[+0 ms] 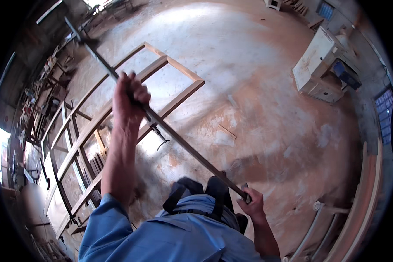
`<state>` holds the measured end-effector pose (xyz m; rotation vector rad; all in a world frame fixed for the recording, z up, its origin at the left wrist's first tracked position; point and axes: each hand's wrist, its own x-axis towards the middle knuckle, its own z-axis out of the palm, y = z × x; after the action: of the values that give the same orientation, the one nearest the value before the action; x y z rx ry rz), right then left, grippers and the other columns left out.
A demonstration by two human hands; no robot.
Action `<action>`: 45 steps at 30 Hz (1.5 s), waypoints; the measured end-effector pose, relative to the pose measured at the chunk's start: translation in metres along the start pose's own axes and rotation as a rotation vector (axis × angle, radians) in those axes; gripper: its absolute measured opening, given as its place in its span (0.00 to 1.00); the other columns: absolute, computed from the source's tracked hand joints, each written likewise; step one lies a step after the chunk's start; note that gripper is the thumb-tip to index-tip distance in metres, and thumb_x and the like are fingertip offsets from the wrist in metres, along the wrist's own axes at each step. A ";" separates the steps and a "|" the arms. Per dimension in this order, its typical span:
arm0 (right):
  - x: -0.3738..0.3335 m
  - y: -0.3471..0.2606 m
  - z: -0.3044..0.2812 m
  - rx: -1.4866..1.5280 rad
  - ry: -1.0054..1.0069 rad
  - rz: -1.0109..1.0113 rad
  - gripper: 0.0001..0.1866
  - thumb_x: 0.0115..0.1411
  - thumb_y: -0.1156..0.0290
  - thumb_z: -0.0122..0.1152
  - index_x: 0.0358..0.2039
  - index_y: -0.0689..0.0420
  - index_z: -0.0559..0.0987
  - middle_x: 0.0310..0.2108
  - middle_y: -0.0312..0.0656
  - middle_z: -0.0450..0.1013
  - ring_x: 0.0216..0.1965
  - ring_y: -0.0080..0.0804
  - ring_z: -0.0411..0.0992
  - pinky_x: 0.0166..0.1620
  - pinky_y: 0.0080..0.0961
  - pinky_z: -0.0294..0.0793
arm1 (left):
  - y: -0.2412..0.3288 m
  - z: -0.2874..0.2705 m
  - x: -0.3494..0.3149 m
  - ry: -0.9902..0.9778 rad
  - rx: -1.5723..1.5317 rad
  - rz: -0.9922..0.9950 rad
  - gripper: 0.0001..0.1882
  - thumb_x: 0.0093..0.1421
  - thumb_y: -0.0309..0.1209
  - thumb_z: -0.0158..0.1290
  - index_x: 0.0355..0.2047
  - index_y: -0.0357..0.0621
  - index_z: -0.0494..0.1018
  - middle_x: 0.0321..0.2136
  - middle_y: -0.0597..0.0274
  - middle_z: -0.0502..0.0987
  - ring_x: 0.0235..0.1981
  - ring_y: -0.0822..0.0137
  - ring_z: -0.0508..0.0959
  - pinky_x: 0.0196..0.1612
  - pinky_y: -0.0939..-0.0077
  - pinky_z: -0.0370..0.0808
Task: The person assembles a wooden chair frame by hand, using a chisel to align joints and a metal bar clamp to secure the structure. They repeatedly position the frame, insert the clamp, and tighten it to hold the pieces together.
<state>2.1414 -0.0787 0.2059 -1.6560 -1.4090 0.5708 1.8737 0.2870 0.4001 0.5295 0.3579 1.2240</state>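
Dark metal, by its look, forms the long bar (187, 145) held aslant in front of the person. Left hand (131, 94): fist closed around the shaft, farther up than the screw-handled fitting (159, 133). Right hand (253, 203): fingers closed about the near end, by the right side of the body. From where I stand, the bar crosses the line of the wooden frame (183, 97); whether the two touch, I cannot tell. Step in hand, as I judge it: two-handed positioning of the bar. The next move calls for firm grips, attention to the far end, and clearance at the frame.
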 end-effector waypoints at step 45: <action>0.502 0.064 0.192 0.240 -0.419 0.342 0.23 0.58 0.54 0.58 0.44 0.62 0.73 0.35 0.55 0.74 0.38 0.54 0.74 0.40 0.38 0.73 | -0.134 -0.240 0.443 0.712 0.540 -0.296 0.11 0.63 0.31 0.44 0.22 0.50 0.60 0.12 0.73 0.56 0.10 0.76 0.56 0.13 0.77 0.56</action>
<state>2.1537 0.4588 0.1448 -1.6491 -1.2798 1.2931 1.9886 0.7213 0.1359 0.4572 1.3489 0.9867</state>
